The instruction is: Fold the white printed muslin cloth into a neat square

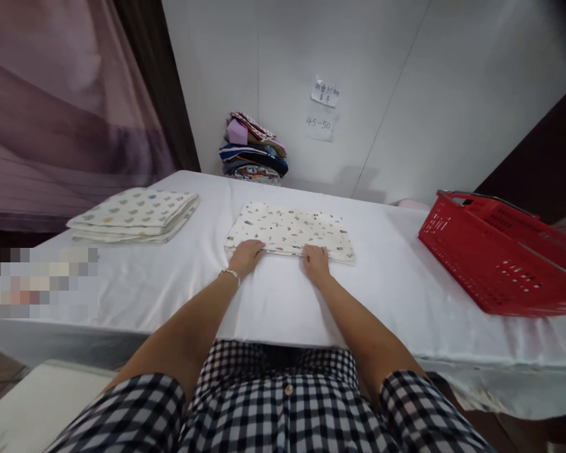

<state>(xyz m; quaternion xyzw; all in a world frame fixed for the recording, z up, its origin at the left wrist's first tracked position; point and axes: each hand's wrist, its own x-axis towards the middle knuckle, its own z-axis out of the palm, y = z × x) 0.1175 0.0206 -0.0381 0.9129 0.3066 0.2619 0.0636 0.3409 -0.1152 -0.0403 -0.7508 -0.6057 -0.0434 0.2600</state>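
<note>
The left hand [246, 255] and right hand [316, 262] are both pinching the near edge of the folded patterned cloth [290, 231]. It is lying mid-tabletop [273, 302], toward the far edge.

Both hands press on the near edge of a folded patterned cloth [290, 234] lying mid-worktop [273, 302]: the left hand [246, 255] at its near left corner, the right hand [316, 263] further right, fingers curled over the edge. A folded stack of similar cloth [134, 215] lies at the left edge, a red basket [502, 251] at the right edge, and a pile of coloured fabrics [253, 150] against the far wall.
</note>
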